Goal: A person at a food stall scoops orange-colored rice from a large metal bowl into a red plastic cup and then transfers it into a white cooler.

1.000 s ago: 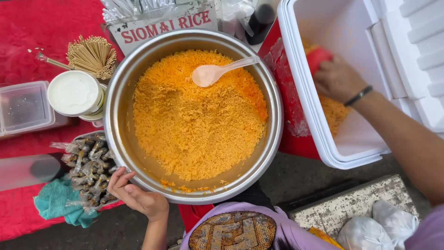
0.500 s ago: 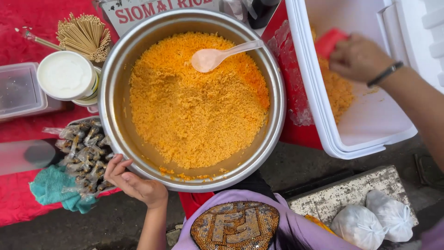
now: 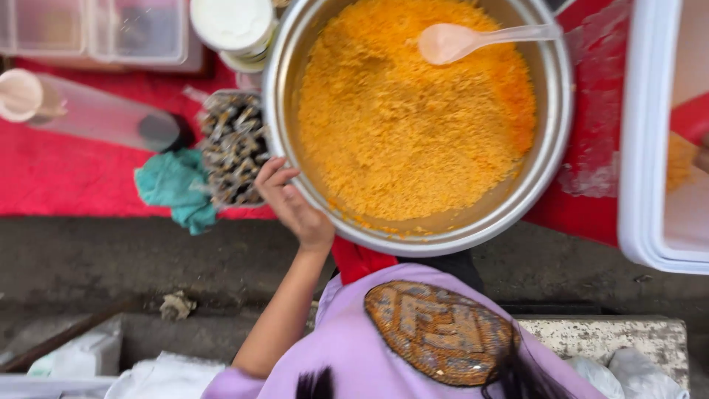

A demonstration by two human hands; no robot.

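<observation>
One hand on the pot rim: steadying step

Two hands to account for, only one readable. Your left hand (image 3: pixel 292 201) sits at the near-left edge of the steel pot (image 3: pixel 563 148). Its fingers (image 3: pixel 272 171) are curled closed on the rim, thumb side towards you, so you have the pot by its lip and nothing else. A brownish sliver at the right frame edge over the white cooler box (image 3: pixel 641 148) may be your right hand (image 3: pixel 702 157). I cannot tell whether it is open or closed, or what it has.

Position: the pot stands on the red-covered worktop (image 3: pixel 74 185), directly ahead of you, its near edge hanging over the worktop's front. Orange rice (image 3: pixel 413 133) fills it in a broad layer, thinner towards you where bare metal shows. A pale pink plastic spoon (image 3: pixel 452 42) lies on the rice at the far side, handle resting on the far-right rim, untouched.

Neighbours: a clear pack of small dark pieces (image 3: pixel 233 148) touches the pot's left wall just beside your fingers, with a teal cloth (image 3: pixel 177 191) next to it.

Judgement: this reads as bracing the pot. The next move calls for a firm left grip and care for the overhang. The spoon is across the pot, nearer your right side.
</observation>
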